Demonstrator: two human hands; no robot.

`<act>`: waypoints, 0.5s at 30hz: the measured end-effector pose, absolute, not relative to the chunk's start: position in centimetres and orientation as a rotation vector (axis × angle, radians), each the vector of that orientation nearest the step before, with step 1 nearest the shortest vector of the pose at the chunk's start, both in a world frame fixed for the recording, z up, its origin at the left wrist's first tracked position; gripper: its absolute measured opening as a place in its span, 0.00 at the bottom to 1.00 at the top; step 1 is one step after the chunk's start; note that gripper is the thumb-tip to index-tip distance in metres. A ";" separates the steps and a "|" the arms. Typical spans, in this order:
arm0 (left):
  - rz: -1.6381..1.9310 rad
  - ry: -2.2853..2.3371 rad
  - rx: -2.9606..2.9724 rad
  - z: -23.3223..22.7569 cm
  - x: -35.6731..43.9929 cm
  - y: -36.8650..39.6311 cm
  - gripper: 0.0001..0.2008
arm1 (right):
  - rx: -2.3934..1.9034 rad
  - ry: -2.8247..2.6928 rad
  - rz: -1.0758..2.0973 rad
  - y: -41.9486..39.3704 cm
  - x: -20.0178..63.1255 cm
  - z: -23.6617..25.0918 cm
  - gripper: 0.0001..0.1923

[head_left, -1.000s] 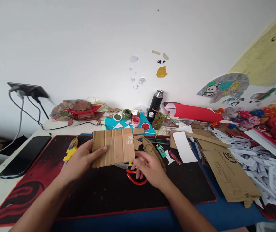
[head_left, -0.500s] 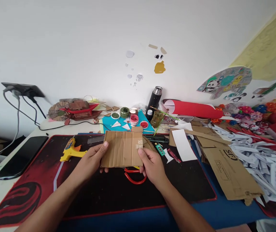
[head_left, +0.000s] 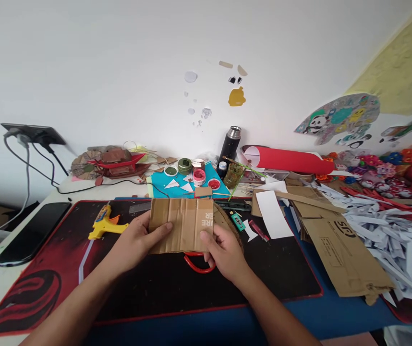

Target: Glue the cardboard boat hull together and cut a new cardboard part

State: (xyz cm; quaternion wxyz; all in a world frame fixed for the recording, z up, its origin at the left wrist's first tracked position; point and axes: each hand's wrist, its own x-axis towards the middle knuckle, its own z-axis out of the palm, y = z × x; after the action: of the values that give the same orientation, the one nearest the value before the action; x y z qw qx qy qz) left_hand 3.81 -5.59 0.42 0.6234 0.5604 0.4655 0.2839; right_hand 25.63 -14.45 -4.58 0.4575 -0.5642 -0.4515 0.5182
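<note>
Cardboard: you hold the brown card up over the black mat, in the middle of the desk.
Left hand: your left hand pinches the card's left edge, thumb on the front.
Right hand: your right hand pinches the lower right corner, thumb just under the white letters.
Under the card: red scissors lie on the mat, partly hidden; you may be touching them, but that is hard to tell.
Near by: a yellow glue gun sits to the left, apart from your hands.
Doing it well: keep both thumbs flat and the card level. Hold it by the edges, so it does not bend along the folds.
</note>
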 end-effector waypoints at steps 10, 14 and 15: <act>0.606 1.139 1.452 0.6 5.7 -7.3 0.21 | -1.745 -1.487 0.642 -13.8 25.5 -4.5 0.19; 0.623 1.255 1.626 0.0 6.2 -7.2 0.17 | -1.834 -1.597 0.464 -13.3 24.9 -5.0 0.18; 0.630 1.303 1.691 -0.3 6.2 -7.0 0.16 | -1.843 -1.611 0.435 -13.1 24.7 -5.2 0.19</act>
State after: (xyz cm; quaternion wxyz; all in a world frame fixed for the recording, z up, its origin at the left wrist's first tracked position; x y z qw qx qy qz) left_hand 6.25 -6.99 -0.28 0.4422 0.6813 0.5252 0.2538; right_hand 24.69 -13.13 -5.22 0.3219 -0.7019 -0.6134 0.1658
